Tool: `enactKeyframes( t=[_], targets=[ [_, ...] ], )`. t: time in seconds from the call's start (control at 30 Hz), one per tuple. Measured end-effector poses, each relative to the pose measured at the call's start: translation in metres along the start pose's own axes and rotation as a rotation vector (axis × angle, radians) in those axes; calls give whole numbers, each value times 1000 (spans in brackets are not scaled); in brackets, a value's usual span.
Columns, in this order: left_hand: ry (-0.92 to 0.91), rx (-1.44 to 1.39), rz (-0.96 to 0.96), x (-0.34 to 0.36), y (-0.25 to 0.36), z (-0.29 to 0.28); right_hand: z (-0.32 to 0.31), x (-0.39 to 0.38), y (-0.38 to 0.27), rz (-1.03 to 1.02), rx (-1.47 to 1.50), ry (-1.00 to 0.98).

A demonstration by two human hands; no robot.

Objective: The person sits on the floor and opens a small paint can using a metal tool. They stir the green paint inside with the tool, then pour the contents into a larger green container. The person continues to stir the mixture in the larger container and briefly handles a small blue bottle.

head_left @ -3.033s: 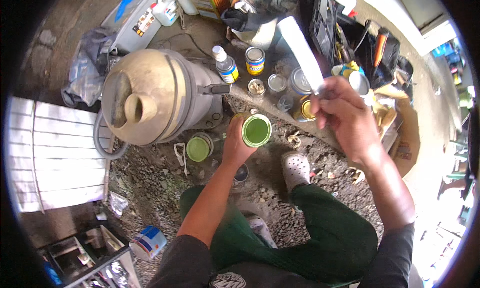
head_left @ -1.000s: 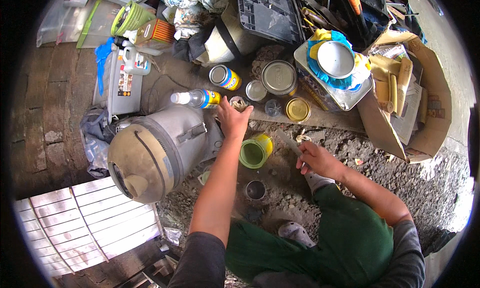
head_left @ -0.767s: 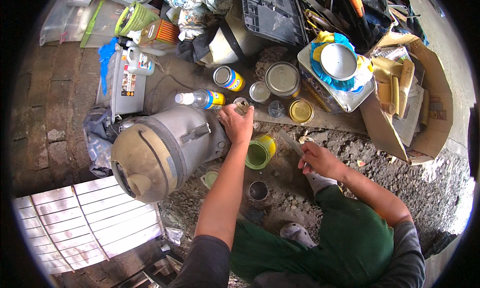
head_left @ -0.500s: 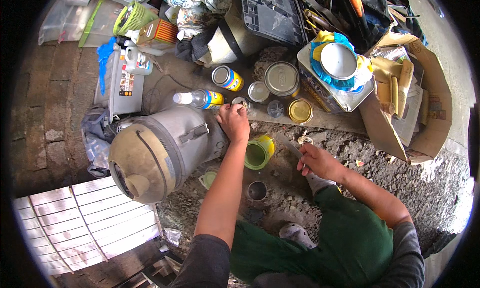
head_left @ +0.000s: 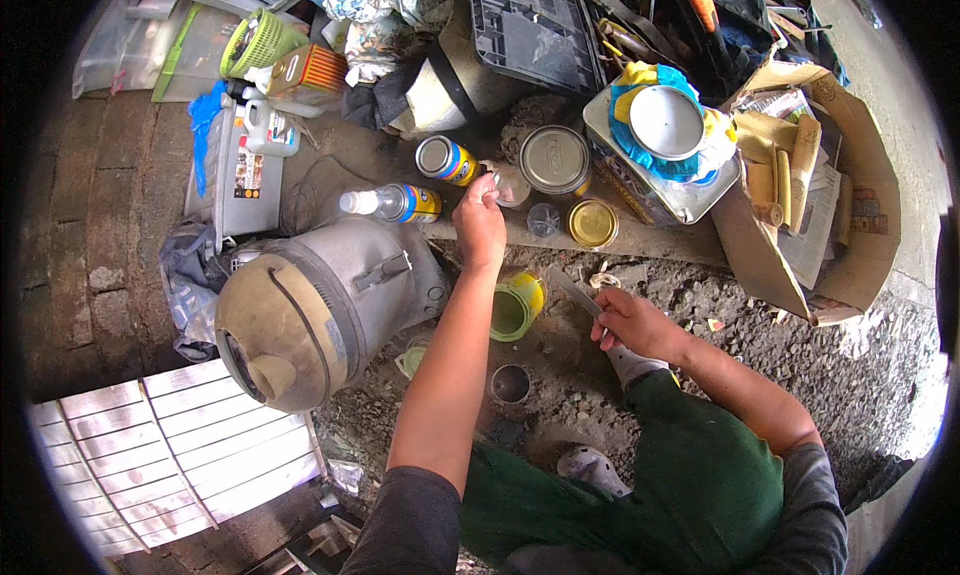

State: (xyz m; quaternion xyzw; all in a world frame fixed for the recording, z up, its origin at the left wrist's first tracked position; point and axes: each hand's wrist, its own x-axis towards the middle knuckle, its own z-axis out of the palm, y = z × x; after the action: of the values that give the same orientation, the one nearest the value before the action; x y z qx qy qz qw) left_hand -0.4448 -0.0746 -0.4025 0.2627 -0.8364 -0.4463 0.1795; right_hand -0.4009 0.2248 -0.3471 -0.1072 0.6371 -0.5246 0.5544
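My left hand (head_left: 479,227) reaches forward with its fingers pinched together beside a pinkish round piece (head_left: 510,186); whether it grips that piece is hard to make out. My right hand (head_left: 637,322) is closed around a flat grey metal blade (head_left: 574,289), which points up and left. The blade's tip is near a yellow can (head_left: 535,291) with a green inside. Below that can stands a small grey cup (head_left: 511,383). Just beyond my left hand are a blue-and-yellow can (head_left: 447,160), a large closed tin (head_left: 555,159), a clear cup (head_left: 543,220) and a gold-topped tin (head_left: 593,224).
A dusty vacuum cleaner (head_left: 320,295) stands close to my left forearm. A clear bottle (head_left: 385,203) lies beyond it. On the right are a square tin (head_left: 715,200) topped with a white lid (head_left: 667,122) and an open cardboard box (head_left: 870,215). Gravel covers the ground.
My left hand has moved slightly forward and up from the small round container it was touching, which no longer shows there. The pinkish piece now shows by its fingers. My right hand has barely moved.
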Motion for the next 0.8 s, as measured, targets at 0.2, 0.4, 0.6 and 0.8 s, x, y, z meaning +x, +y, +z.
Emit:
enactKeyframes(
  t=[0.2, 0.4, 0.6, 0.8],
  targets=[
    [21, 323, 151, -11, -7, -17, -10, -5, 0, 44, 41, 34],
    [133, 369, 125, -48, -1, -28, -11, 4, 14, -68, -61, -3],
    [4, 108, 246, -154, 76, -22, -12, 1, 30, 69, 4, 57],
    [115, 169, 149, -166, 53, -25, -14, 3, 20, -30, -155, 186]
  ],
)
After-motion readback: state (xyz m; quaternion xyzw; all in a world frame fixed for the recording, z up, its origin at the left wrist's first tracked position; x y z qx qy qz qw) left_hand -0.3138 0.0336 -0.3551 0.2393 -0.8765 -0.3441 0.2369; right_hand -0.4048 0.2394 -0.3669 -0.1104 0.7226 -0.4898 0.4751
